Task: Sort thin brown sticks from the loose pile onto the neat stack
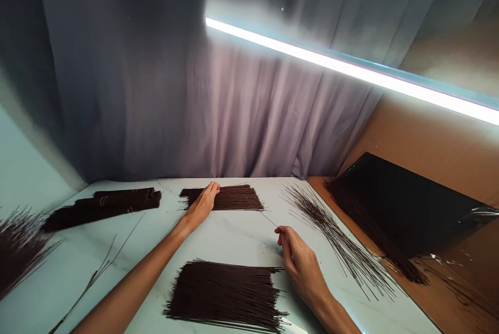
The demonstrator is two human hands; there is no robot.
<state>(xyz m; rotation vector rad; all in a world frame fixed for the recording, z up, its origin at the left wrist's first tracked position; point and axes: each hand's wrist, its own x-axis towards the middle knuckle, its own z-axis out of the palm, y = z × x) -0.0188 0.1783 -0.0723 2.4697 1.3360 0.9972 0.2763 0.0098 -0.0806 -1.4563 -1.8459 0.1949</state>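
From the head view I take the far bundle of dark sticks [230, 198] as my landmark; it lies flat on the white surface [234, 238], its long axis running left to right. My left hand [202, 203] rests palm down on its left end, fingers together and flat, pressing rather than gripping. My right hand [298, 258] sits nearer me and to the right of that bundle, thumb and forefinger pinched together on a single thin stick [268, 218], which slants up and left from the pinch until its far tip reaches the bundle's right end. So the right hand is the nearer one to that stick. Nearer me than the bundle lies a second flat sheaf [228, 295]; right of it, a loose fan of sticks [335, 240]; left of it, a rolled dark bundle [105, 205].
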